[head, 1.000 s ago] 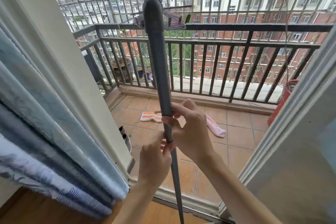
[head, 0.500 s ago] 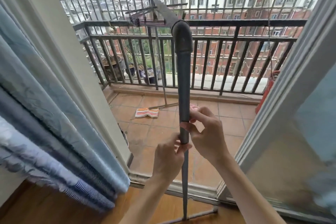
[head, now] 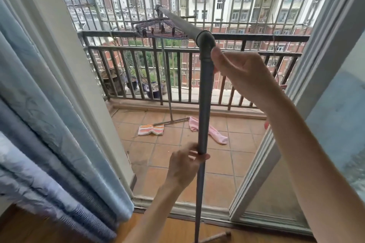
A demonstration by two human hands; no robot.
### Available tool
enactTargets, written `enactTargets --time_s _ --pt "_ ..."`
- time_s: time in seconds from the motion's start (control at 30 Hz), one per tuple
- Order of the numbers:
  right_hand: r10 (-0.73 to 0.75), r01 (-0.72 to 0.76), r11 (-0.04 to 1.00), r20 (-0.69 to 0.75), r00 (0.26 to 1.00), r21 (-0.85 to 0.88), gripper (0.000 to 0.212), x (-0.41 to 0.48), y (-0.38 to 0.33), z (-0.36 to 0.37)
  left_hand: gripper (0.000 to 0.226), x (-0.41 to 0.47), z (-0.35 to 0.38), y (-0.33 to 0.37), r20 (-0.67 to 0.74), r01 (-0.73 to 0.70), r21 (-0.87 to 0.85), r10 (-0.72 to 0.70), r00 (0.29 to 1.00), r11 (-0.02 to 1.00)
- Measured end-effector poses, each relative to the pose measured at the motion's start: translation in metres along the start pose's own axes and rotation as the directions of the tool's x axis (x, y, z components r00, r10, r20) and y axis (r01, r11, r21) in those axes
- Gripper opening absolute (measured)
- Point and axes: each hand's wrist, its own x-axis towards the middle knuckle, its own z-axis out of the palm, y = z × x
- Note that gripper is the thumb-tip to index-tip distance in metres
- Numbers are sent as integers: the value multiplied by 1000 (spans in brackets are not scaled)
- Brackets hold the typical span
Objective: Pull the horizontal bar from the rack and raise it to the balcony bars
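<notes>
Grey metal makes up the upright pole (head: 205, 104) of a drying rack standing in the balcony doorway. The right hand (head: 243, 73) curls round the pole just under its elbow joint (head: 206, 40); the left hand (head: 184, 165) pinches it lower down. Beyond the pole, flowerpots (head: 154, 89) holding plants stand by the railing (head: 177, 34), two cloths (head: 151, 130) lie on the terracotta tiled floor (head: 217, 183), and a blue curtain (head: 49, 124) hangs left of it.

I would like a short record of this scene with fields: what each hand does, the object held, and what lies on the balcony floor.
left hand: pinches the grey pole at the joint with its thinner lower tube
right hand: grips the pole just below the elbow joint
grey pole: upright, part of a drying rack
balcony floor: striped cloth and pink cloth lie on the tiles
left side: blue curtain
</notes>
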Motion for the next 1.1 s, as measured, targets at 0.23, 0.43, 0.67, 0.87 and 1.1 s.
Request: enactTargets --time_s 0.23,0.43,0.67,0.87,1.1 --pt "13 -12 1000 -59 998 17 83 7 -8 7 22 0 -1 1 49 -9 12 8 999 1000" --pt "-16 18 1000 -112 994 12 82 2 -11 9 21 -1 -1 4 37 -14 21 13 999 1000" --pt "-12 15 1000 -115 993 24 73 12 -10 15 22 9 -3 -2 16 -7 51 6 1000 999" --pt "-46 51 998 -196 980 22 69 12 -5 21 25 10 -5 -5 41 -12 54 10 999 998" --pt "-63 84 993 -234 970 81 62 6 -2 23 27 2 -2 -6 16 -15 10 15 1000 1000"
